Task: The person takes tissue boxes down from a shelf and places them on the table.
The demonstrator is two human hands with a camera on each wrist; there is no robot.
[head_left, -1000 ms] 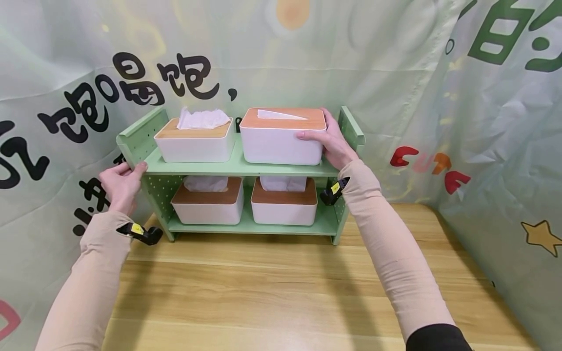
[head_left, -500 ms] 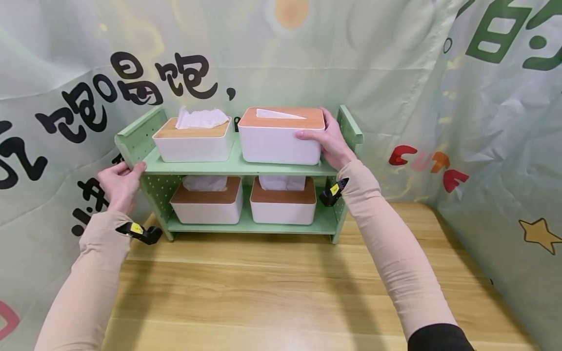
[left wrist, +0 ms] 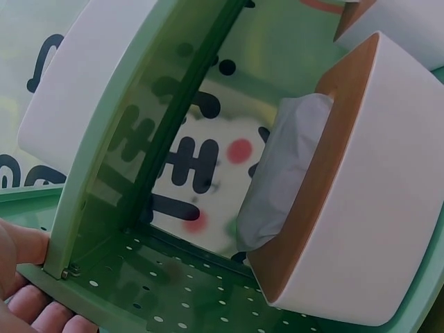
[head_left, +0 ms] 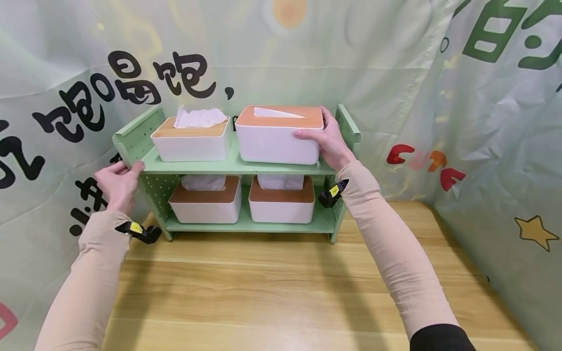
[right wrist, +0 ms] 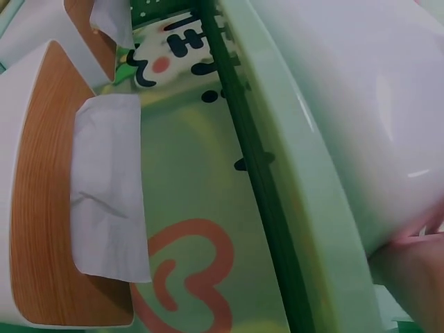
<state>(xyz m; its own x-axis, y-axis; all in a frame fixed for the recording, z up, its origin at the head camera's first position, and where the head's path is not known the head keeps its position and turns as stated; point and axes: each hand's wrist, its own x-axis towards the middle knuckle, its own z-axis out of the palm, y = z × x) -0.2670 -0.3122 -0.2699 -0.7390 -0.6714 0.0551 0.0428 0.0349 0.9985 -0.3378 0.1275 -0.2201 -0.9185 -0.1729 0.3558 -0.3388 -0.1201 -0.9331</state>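
A two-tier green shelf rack [head_left: 193, 168] bears several white tissue boxes with wooden lids. My left hand [head_left: 117, 185] grips its left side panel at the level of the upper shelf. In the left wrist view, the thumb [left wrist: 26, 244] lies near the shelf's corner and the curled fingers [left wrist: 52, 319] sit along the panel's outer side. My right hand [head_left: 332, 141] holds the upper-right tissue box [head_left: 276, 145] by its right end, thumb across the front. A white tissue strip lies in that box's slot. Most of the right hand's fingers are hidden behind the box.
Beside the held box stands another tissue box [head_left: 193, 147] with tissue sticking up. Two more, a left one [head_left: 206, 212] and a right one [head_left: 281, 212], sit on the lower shelf. A wooden table [head_left: 246, 292] lies in front; a printed cloth [head_left: 307, 53] hangs behind.
The head view shifts slightly, so the scene sits a little further left and higher. Both hands keep their holds, and the upper-right tissue box stays nearly in place on the rack.
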